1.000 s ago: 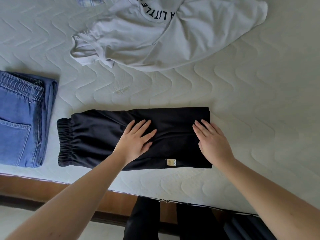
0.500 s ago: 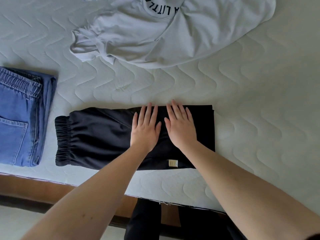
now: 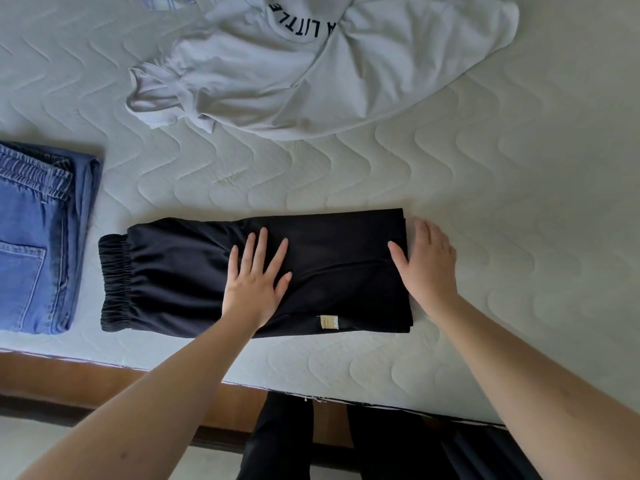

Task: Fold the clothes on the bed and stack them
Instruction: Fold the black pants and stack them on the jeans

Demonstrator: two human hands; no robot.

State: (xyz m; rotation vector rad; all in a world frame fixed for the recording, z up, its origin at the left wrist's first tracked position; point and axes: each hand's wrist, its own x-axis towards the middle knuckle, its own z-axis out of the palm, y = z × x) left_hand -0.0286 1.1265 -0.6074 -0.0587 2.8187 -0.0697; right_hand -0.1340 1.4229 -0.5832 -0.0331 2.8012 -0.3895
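Note:
Folded black trousers (image 3: 339, 258) with an elastic waistband on the left lie near the front edge of the mattress (image 3: 485, 188). My left hand (image 3: 256, 282) presses flat on their middle, fingers spread. My right hand (image 3: 427, 261) lies flat at their right folded edge, thumb on the cloth and fingers over the edge onto the mattress. Folded blue jeans (image 3: 34, 237) sit at the left. A crumpled white sweatshirt (image 3: 311, 64) with black lettering lies unfolded at the back.
The wooden bed frame (image 3: 104, 382) runs along the front below the mattress edge. My dark-clothed legs (image 3: 277, 441) stand against it. A bit of checked cloth (image 3: 166, 0) shows at the top edge.
My right hand has slid from the middle of the trousers out to their right edge. My left hand stays flat near the middle.

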